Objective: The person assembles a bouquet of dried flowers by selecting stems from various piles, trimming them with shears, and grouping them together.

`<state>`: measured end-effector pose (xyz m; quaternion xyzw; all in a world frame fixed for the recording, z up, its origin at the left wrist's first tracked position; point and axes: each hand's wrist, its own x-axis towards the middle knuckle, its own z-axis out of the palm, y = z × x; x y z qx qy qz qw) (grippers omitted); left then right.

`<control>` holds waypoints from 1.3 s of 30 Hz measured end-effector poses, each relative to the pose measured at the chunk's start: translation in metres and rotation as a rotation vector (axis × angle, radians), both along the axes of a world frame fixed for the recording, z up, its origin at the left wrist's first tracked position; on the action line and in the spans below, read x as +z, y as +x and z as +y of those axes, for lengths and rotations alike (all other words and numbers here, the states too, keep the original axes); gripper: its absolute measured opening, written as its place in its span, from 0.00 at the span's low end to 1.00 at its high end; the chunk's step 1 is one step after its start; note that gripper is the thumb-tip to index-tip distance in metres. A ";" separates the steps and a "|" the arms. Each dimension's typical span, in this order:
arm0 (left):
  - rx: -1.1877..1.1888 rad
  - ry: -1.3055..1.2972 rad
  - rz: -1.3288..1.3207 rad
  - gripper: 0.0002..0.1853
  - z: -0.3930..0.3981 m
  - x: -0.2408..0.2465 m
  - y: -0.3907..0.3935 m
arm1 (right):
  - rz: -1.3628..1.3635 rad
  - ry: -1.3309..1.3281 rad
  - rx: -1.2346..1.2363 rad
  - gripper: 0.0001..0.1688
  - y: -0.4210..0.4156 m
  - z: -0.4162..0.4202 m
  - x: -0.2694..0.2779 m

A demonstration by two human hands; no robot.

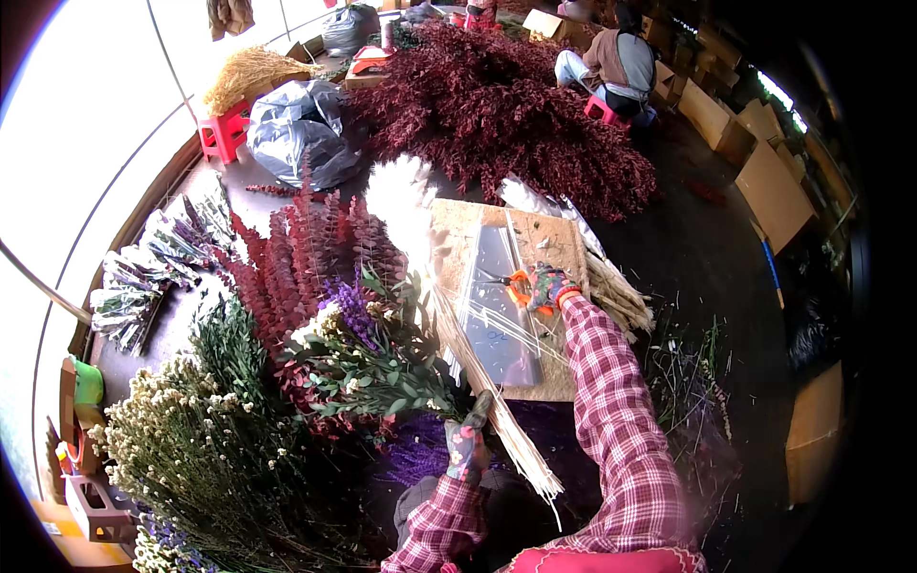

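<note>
My left hand (469,443), in a flower-patterned glove, grips the stems of a mixed bouquet (372,358). Green leaves, cream-white flowers and a purple sprig (349,309) make up the bouquet, which leans away to the left. Over the board, my right hand (553,286), gloved as well, holds orange-handled scissors (521,289) with the blades pointing left. Beneath them a clear plastic sleeve (501,351) and several thin pale stems lie on a worn tan board (455,215). Beside my left hand, a bundle of pale straw-like stems (469,358) crosses the board's near edge, its white plumes (401,193) at the far end.
Cream-flowered stems (179,415), dark red eucalyptus (301,251) and wrapped bunches (136,286) lie left. Ahead rise a dark red foliage heap (487,107) and a grey plastic bag (297,132). A person (616,64) sits beyond. Cardboard boxes (774,193) line the right; plant scraps (688,379) litter the floor.
</note>
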<state>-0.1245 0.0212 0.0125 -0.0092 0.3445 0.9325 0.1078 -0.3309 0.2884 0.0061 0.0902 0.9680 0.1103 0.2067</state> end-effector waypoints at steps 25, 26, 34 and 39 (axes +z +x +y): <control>-0.026 -0.167 -0.024 0.22 0.026 0.050 0.016 | -0.285 -1.939 -0.365 0.30 0.178 -0.087 0.200; -0.015 -0.117 -0.036 0.21 0.030 0.042 0.017 | -0.313 -1.956 -0.322 0.31 0.177 -0.089 0.201; -0.045 -0.213 0.033 0.29 0.030 0.038 0.018 | -0.265 -1.935 -0.302 0.32 0.180 -0.102 0.206; 0.037 -0.287 0.071 0.26 0.036 0.044 0.021 | -0.067 -1.785 -0.236 0.30 0.183 -0.121 0.212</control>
